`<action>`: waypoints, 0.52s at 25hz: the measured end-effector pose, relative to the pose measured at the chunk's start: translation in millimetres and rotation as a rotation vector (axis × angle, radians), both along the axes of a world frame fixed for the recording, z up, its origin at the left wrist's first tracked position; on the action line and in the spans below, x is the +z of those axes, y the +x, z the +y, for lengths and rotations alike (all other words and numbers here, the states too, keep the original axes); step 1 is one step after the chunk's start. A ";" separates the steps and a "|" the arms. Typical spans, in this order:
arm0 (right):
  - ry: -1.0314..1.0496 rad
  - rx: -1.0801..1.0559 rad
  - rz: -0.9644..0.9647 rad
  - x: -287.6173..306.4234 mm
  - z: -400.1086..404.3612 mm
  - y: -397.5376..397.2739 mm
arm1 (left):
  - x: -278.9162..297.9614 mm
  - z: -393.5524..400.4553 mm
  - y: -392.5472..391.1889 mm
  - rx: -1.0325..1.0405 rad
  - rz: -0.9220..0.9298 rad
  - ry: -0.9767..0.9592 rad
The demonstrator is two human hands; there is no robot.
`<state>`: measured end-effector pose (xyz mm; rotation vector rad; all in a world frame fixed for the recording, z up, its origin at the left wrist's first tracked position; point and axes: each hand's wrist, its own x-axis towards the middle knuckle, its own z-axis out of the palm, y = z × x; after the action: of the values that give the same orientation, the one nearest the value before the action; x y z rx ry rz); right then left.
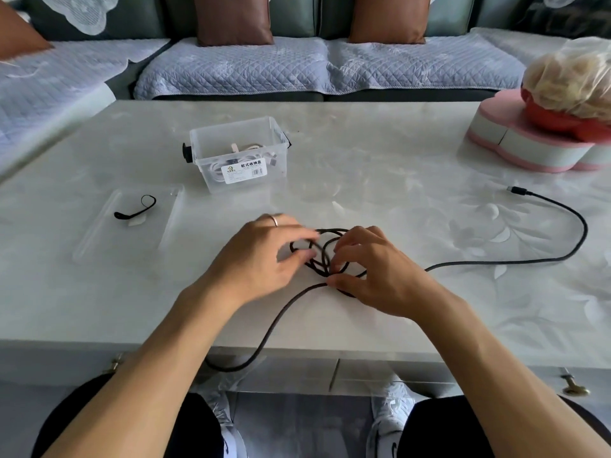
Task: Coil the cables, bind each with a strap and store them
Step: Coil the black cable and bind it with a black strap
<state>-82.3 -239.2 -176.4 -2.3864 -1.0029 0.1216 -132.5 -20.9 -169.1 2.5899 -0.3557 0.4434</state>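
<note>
A long black cable lies on the white marble table. Part of it is wound into small loops between my hands, one end with its plug reaches far right, and another stretch hangs over the front edge. My left hand presses on the loops' left side, its fingers blurred. My right hand pinches the cable where the loops cross. A black strap rests on a clear lid at left. A clear storage box behind holds white coiled cables.
A pink and white heart-shaped box with a red bowl and a bagged item on top stands at the right. A sofa with quilted covers and brown cushions runs behind the table. Drawer handles show under the front edge.
</note>
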 end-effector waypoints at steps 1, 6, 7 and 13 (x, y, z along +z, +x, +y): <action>-0.012 0.005 0.005 0.5 0.1 0.3 | -1.9 -1.8 1.0 0.015 0.024 -0.051; 0.025 -0.119 -0.004 5.2 -1.6 4.0 | 21.9 -1.2 1.4 0.185 0.182 -0.902; 0.073 -0.183 -0.020 5.0 1.0 4.5 | 28.9 -1.9 -3.7 0.132 0.237 -0.931; 0.301 -0.282 0.059 6.7 16.9 7.8 | 13.6 -11.7 -9.5 0.169 0.374 -0.392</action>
<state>-74.5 -222.3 -169.7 -2.2034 -0.6010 -0.0592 -142.0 -32.6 -155.5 2.2578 0.0758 0.0661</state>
